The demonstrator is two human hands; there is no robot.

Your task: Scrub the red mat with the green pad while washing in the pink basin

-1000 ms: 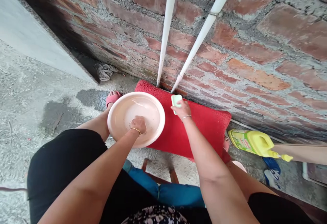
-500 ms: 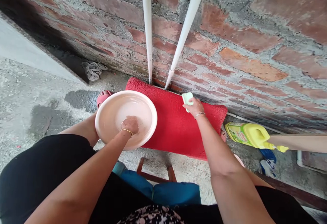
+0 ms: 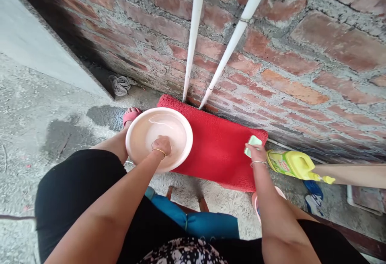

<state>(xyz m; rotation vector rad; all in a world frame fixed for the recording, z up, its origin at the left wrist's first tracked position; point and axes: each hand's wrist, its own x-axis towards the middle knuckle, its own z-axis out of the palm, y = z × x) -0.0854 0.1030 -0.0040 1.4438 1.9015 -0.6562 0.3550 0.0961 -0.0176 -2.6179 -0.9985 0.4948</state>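
Note:
My left hand [image 3: 162,145] dips into the water of a pale pink basin [image 3: 129,143], which sits over the left end of a red mat [image 3: 215,151]. Its fingers point down under the water and are hard to make out. A gold bangle circles that wrist. My right hand [image 3: 258,153] is closed around a light green scrub brush [image 3: 253,141] over the mat's right end. The brush's underside is hidden, so contact with the mat cannot be confirmed.
A yellow detergent bottle [image 3: 291,163] lies right of the mat. Two white pipes [image 3: 193,39] run down the brick wall [image 3: 265,55]. Grey cord [image 3: 121,84] lies by the wall at left. A pink slipper [image 3: 131,116] is on a foot beside the basin. A low blue-covered stool [image 3: 208,224] is beneath me.
My right hand has moved the scrub brush right and nearer to me, to the mat's right end. My left hand stays in the basin. The view has shifted slightly.

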